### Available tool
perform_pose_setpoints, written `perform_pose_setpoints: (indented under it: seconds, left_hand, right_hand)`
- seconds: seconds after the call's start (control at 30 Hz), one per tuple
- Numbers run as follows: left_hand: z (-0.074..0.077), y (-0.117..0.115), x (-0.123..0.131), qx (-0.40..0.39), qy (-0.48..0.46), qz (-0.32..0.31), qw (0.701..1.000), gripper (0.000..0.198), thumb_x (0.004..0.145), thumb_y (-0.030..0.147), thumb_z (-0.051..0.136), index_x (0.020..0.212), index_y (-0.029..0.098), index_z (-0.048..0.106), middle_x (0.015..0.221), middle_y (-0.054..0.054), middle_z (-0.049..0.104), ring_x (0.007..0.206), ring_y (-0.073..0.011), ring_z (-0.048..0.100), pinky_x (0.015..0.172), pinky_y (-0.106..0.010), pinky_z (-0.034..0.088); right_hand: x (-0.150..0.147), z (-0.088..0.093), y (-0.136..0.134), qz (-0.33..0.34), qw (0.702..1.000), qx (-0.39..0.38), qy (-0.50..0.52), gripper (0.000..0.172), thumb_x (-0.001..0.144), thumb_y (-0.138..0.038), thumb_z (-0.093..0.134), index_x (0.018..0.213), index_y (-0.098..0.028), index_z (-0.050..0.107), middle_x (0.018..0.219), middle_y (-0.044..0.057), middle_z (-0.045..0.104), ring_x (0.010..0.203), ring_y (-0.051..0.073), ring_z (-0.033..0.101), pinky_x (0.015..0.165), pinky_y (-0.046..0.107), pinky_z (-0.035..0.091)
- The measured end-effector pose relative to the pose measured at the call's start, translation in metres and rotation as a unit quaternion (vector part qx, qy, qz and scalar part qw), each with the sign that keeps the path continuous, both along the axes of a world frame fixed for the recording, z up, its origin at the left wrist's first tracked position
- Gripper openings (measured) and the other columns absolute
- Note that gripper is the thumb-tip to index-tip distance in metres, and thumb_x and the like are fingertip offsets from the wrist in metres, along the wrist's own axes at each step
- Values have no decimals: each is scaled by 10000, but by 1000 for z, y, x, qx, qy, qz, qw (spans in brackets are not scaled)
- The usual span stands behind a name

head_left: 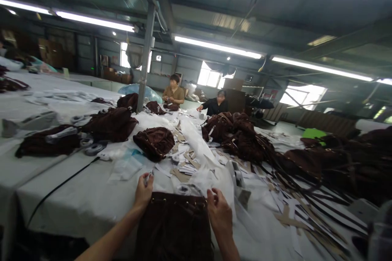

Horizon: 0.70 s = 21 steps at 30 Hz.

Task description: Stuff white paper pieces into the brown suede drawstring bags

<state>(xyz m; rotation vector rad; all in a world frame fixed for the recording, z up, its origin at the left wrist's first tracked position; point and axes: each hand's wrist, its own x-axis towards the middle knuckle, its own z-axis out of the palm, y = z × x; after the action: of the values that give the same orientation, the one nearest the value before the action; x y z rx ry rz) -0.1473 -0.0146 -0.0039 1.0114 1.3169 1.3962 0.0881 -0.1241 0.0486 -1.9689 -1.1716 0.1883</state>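
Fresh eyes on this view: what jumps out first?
First, the brown bag at bottom centre, between the left hand and right hand. Then the heap of brown bags beyond it to the right, and the strips strewn on the table. Overhead, bright tube lights cut across the view.

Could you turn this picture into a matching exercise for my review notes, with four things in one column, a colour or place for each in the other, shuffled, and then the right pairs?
Things
1. front bag
2. cable
3. post
4. right hand

Colours and places
A. grey, rising toward the ceiling
B. by the top right corner of thing 1
C. dark brown
D. black, running over the near edge of the table

Right pairs: 1-C, 2-D, 3-A, 4-B
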Motion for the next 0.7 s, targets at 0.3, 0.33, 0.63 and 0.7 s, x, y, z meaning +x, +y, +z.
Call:
perform_pose_setpoints:
  seconds: [0.3,0.33,0.63,0.7]
  left_hand:
    - [-35,7,-4,-9,89,-7,996,633,831,623,412,1281,178,405,717,-26,588,681,-241,598,702,-366,457]
    - [-32,5,-8,3,112,-20,994,643,829,610,433,1313,190,384,789,-50,612,744,-256,612,739,-378,456]
    - [6,-52,-21,6,153,-197,968,446,788,596,520,682,186,660,617,-44,590,556,-182,520,542,-283,431]
    - [0,-66,2,-112,48,-318,940,563,781,671,456,656,156,647,560,-38,568,457,-146,477,432,-251,384]
  right_hand:
    - [-36,-42,-19,63,991,-72,92,313,728,-484,590,882,-240,710,928,105,725,934,343,642,835,421,438]
    - [-38,-46,-20,51,990,-69,113,306,710,-492,608,858,-246,717,931,99,726,949,344,637,850,425,438]
    - [-55,-52,-25,33,805,-85,586,623,333,-702,777,601,-189,547,471,-44,518,349,44,357,329,174,253]
    - [-64,-61,-27,58,823,-97,557,642,389,-777,709,563,-190,515,442,-41,490,332,51,349,320,187,255]
